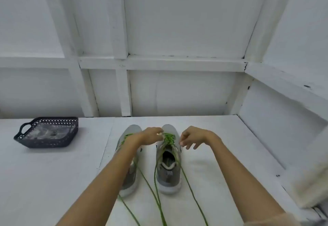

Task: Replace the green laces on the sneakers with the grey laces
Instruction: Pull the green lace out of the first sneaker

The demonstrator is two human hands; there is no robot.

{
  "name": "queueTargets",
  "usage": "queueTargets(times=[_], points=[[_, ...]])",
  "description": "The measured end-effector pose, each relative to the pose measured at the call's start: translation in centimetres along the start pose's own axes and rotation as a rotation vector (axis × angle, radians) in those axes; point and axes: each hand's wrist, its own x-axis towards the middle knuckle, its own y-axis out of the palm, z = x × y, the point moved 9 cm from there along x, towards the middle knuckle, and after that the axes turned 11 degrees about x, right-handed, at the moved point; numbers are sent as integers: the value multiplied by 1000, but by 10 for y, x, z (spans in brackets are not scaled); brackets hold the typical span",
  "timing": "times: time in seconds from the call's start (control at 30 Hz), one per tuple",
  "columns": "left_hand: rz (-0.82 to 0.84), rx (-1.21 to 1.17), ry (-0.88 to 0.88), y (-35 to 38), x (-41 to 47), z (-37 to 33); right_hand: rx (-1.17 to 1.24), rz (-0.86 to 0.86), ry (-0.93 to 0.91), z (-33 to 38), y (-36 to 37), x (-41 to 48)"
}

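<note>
Now in hand: unlacing right sneaker (168, 163), centre of table (53, 172).
Left grip (152, 135): seems to pinch green laces (167, 137) at far eyelets.
Right grip (190, 139): loosely curled, empty, just right of sneaker.
Tip: unthread near crossings first, steadying sneaker.

I'm looking into a plain, workshop-style booth: white-painted, batten-framed panel walls (177, 21) box in a scuffed white surface (53, 172) on three sides.

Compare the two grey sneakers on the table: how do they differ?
The sneaker nearer the basket is largely hidden under the left forearm; the other sneaker shows fully, mouth open. The left hand reaches the other sneaker's lacing, not the nearer one's. Both carry loose green laces, toes pointing away.
</note>
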Motion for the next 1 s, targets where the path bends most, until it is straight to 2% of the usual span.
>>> queueTargets(times=[0.13, 0.37, 0.6, 0.8, 1.0], points=[[-118, -147, 40, 35, -15, -6, 121, -141, -45, -16, 11, 2], [-155, -397, 71, 80, -15, 3, 212, -350, -130, -24, 15, 4], [-169, -464, 85, 80, -19, 2, 204, -342, -219, -8, 12, 4], [-270, -526, 88, 74, -25, -2, 159, -311, -264, 0, 15, 7], [-353, -613, 30, 74, -27, 0, 123, -412, -289, -4, 15, 10]])
